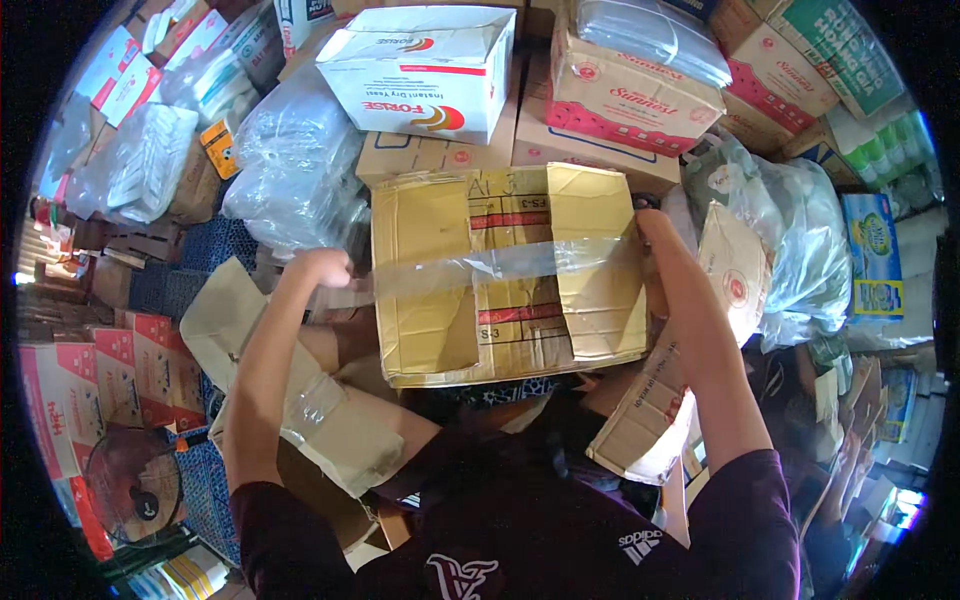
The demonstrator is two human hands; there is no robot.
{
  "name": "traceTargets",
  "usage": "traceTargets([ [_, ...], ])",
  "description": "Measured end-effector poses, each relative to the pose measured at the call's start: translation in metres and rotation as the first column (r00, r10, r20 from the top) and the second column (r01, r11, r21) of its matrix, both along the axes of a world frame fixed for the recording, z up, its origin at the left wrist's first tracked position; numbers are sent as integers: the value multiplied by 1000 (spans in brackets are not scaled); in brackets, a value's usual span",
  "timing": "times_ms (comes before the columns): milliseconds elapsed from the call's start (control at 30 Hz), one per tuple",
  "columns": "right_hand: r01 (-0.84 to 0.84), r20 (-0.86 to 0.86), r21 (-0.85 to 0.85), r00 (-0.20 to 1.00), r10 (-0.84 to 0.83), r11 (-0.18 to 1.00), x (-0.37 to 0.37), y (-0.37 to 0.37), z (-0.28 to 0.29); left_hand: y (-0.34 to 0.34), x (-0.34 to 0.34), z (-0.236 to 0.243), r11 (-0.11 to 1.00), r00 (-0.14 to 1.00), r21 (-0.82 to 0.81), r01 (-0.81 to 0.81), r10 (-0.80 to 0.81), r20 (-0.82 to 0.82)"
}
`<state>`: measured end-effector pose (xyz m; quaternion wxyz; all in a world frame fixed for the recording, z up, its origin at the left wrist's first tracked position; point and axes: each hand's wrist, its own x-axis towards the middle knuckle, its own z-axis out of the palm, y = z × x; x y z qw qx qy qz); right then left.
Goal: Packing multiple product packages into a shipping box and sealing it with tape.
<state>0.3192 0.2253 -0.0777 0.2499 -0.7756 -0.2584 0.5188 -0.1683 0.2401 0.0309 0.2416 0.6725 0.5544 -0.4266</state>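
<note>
A yellowish-brown cardboard box (425, 330) stands upright in front of me, its flaps folded over and a strip of clear tape (510, 263) running across its middle. Just off the box's left side is my left hand (322, 268), fingers curled and slightly blurred; whatever they pinch is hidden. My right hand (655, 235) is closed at the box's upper right edge, its fingers partly out of sight. A small dark object (646, 201) shows at that hand, too little of it to name.
Behind the box are a white carton (415, 85) and a brown-and-red carton (630, 95) topped with clear plastic. Plastic-wrapped bundles (295, 150) rise at left, filled plastic bags (790, 230) at right. Open cardboard flaps (345, 425) lie below my arms. A fan (135, 490) stands lower left.
</note>
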Motion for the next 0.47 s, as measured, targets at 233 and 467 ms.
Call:
traceTargets([
  [233,-577,875,-183,273,400,796,264,23,-129,56,102,-34,978,981,130,161,-173,88],
  [467,201,-523,189,849,-75,961,69,-66,88,-19,130,35,603,974,795,64,-212,82],
])
